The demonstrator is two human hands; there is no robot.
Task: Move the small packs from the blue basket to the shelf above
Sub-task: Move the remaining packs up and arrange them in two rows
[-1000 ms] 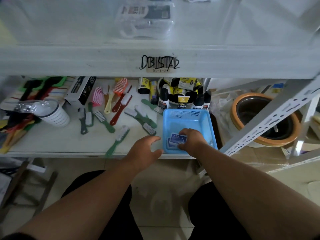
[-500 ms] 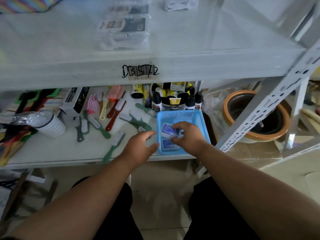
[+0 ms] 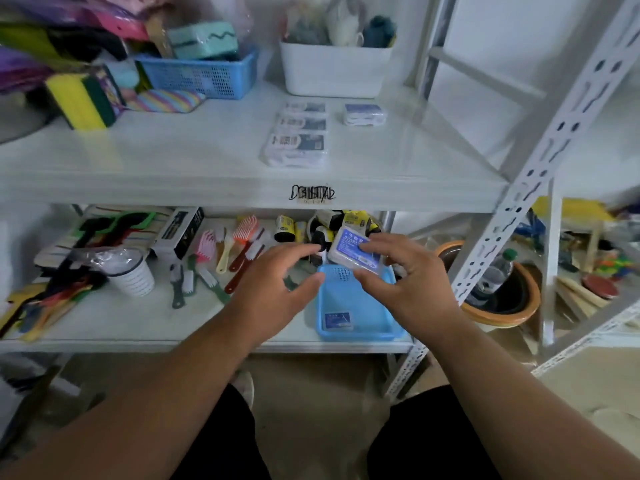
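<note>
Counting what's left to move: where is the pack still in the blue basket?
In the head view, the last pack lies flat in the blue basket, at its near left corner on the lower shelf, just below the right hand.

A stockroom or small shop's storage corner. A white slotted-angle rack [image 3: 540,174] carries goods in bulk: many brushes [image 3: 239,251] spread along the lower shelf, tubes and bottles [image 3: 332,223] crowded at its back edge, sponges [image 3: 81,98] and baskets [image 3: 201,72] at the upper shelf's back. A barcode label [image 3: 313,194] is stuck on the upper shelf's front edge.
</note>
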